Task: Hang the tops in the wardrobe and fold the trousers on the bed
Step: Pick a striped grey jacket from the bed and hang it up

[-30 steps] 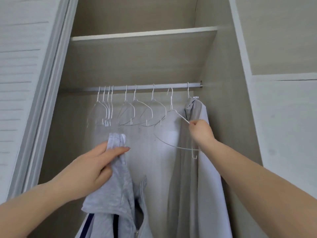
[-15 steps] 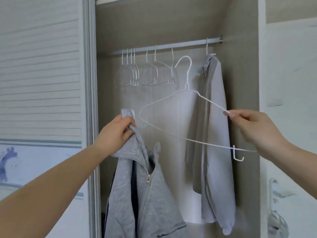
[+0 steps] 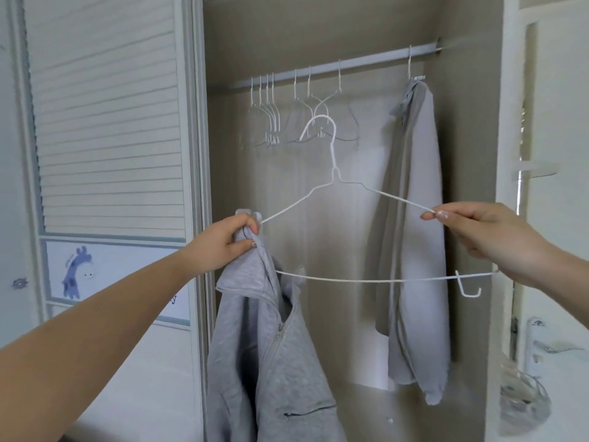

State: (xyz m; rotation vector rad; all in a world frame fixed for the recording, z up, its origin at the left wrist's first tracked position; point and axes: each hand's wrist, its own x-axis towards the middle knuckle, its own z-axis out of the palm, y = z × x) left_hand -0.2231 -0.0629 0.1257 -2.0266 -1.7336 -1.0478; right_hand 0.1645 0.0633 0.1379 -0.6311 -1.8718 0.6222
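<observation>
While the left hand (image 3: 228,242) clutches the collar of a grey zip jacket (image 3: 271,355) at centre frame, fingers curled tight, the right hand (image 3: 484,234) pinches the right shoulder of a white wire hanger (image 3: 334,224) between thumb and forefinger. The hanger's left tip meets the collar. Behind, empty hangers (image 3: 287,113) and a grey top (image 3: 414,218) hang from the rail (image 3: 366,63) at upper centre.

Open rail (image 3: 366,61) stretch, flanked by hangers and a top.
Clear between 7 empty hangers (image 3: 287,116) at left and hung grey top (image 3: 414,218) at right; held hanger (image 3: 334,173) and jacket (image 3: 271,346) blocking front.
</observation>
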